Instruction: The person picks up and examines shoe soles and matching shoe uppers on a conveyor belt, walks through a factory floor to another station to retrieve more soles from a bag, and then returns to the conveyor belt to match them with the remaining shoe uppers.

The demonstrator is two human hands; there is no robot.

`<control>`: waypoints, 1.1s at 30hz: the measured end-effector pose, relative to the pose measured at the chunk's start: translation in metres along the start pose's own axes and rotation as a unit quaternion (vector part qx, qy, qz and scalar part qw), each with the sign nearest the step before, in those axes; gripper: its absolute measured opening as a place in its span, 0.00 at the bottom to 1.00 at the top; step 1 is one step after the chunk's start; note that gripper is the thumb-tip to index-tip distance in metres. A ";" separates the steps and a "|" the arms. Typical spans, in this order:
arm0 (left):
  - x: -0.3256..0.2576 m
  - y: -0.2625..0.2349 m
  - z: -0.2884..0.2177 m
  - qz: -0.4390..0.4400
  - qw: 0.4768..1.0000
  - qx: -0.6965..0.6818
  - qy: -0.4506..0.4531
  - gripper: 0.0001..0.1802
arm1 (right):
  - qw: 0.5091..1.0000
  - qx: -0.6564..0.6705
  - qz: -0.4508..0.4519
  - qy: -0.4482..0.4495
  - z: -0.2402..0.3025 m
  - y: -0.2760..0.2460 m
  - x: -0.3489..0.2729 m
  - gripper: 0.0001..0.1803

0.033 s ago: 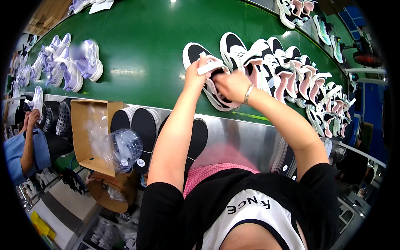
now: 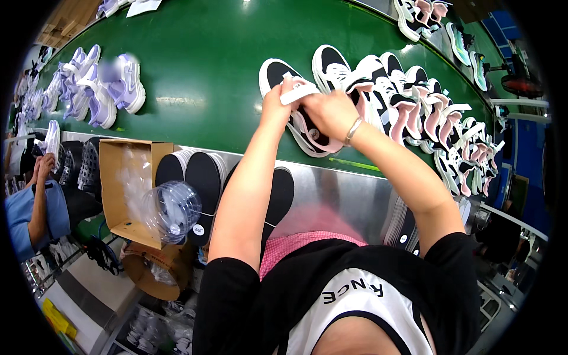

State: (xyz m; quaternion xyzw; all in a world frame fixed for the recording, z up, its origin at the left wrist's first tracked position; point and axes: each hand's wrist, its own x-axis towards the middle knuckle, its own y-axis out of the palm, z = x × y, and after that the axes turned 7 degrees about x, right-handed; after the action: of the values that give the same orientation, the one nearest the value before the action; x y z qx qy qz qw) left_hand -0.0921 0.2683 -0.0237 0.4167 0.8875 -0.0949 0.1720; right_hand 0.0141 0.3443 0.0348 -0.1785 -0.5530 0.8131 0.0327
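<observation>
A black and white sneaker (image 2: 306, 139) with pink lining rests on the green work surface, toe pointing away from me. My left hand (image 2: 277, 107) is closed on its tongue, whose white end flops over beside the fingers. Curled at the shoe's opening is my right hand (image 2: 331, 113), a bracelet on its wrist. The back of that hand hides its fingertips, and I cannot make out what they hold. Just right of this shoe stands a matching sneaker (image 2: 332, 68), its pink-lined opening turned toward me.
Matching sneakers (image 2: 417, 100) crowd the right side. Lilac sneakers (image 2: 97, 97) stand at the left. Nearer me are black insoles (image 2: 204, 183), an open cardboard box (image 2: 121, 195) and a roll of clear plastic (image 2: 177, 207). Another person's hands (image 2: 44, 165) hold a shoe at far left.
My right hand has shifted up out of the shoe's opening toward the tongue and is less blurred. My left hand keeps its place on the tongue.
</observation>
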 end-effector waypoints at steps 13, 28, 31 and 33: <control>0.015 0.006 -0.006 0.001 0.996 -0.017 -0.089 0.25 | 0.993 -0.019 -0.118 -0.003 -0.022 0.012 0.033 0.06; -0.212 -0.064 -0.045 -0.259 0.744 0.495 0.367 0.23 | 0.760 0.616 -0.161 0.128 -0.026 -0.027 -0.166 0.04; -0.252 -0.107 -0.034 -0.358 0.592 0.705 0.156 0.32 | 0.736 0.636 -0.179 0.147 -0.016 0.008 -0.203 0.04; -0.264 -0.143 -0.004 -0.296 0.642 0.699 0.110 0.17 | 0.720 0.657 -0.151 0.165 -0.004 0.020 -0.211 0.03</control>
State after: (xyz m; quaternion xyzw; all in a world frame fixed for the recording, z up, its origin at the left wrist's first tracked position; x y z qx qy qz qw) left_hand -0.0473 -0.0080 0.0854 0.1356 0.6456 -0.6863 -0.3063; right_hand 0.2151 0.2878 0.0688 -0.1575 0.1150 0.9142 0.3553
